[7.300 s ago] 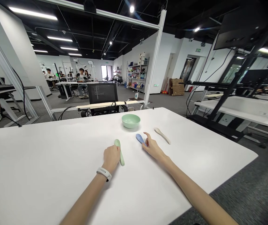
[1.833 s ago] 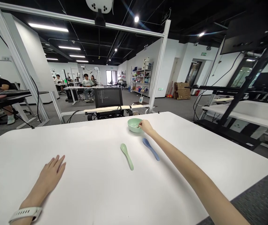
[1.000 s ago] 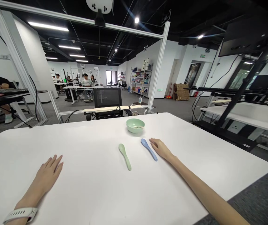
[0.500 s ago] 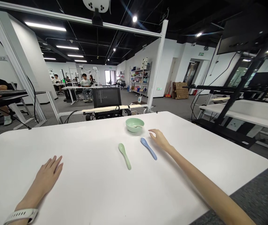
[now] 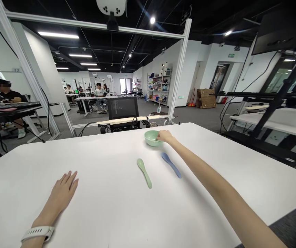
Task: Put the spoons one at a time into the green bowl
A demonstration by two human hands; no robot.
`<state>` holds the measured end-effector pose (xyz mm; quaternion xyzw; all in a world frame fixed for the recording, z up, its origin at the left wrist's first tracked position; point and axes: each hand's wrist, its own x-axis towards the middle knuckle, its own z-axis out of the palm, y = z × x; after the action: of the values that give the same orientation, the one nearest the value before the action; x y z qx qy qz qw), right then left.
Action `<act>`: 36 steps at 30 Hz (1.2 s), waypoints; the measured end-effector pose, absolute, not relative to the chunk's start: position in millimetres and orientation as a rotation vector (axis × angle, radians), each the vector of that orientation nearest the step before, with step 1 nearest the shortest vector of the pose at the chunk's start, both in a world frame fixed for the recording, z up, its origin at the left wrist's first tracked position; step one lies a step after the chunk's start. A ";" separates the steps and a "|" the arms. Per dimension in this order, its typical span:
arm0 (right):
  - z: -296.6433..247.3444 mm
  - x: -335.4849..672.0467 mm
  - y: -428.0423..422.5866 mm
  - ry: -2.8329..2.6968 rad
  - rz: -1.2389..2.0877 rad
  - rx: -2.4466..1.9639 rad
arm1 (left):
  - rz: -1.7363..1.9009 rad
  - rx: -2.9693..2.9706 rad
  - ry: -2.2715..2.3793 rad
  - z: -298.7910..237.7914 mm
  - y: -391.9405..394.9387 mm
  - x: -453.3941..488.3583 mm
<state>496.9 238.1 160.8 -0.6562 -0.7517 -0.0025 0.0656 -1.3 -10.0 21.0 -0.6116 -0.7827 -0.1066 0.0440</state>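
A light green bowl (image 5: 150, 141) stands upright near the table's far edge. My right hand (image 5: 165, 136) is at its right rim, fingers bent and closed, with the thumb side reaching inside. A small pale utensil, partly hidden, lies in the bowl by those fingers; whether they grip it or the rim is unclear. Nearer to me lie a blue spoon (image 5: 171, 165), below the right forearm, and a light green spoon (image 5: 144, 173) to its left. My left hand (image 5: 63, 189) rests flat on the tabletop at the left, fingers stretched out, holding nothing.
The white table (image 5: 106, 206) has rounded corners. Behind it stand a metal frame (image 5: 181, 65) and a black office chair (image 5: 123, 108). A dark stand (image 5: 269, 100) with a screen is at the right. Other people sit at desks farther back.
My right hand has moved forward from beside the bowl to its right rim, and its fingers have closed there. The left hand stays flat on the table. The view has shifted slightly.
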 end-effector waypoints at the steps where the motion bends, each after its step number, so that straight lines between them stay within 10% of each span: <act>1: 160.0 495.7 238.9 -2.266 0.002 -1.977 | -0.321 -1.867 -2.401 21.4 -10.4 -0.8; 21: 105.8 403.2 50.5 -1.960 0.408 -0.874 | -1.965 -2.525 -2.812 131.1 3.1 235.8; 36: 60.0 431.8 40.1 -2.256 0.126 -1.349 | -1.076 -2.482 -2.778 90.1 24.3 248.7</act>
<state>431.8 40.1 60.0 -0.4959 -0.8296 0.0465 0.2522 248.7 24.3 90.1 -0.5972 -0.6684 -0.2589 -0.3599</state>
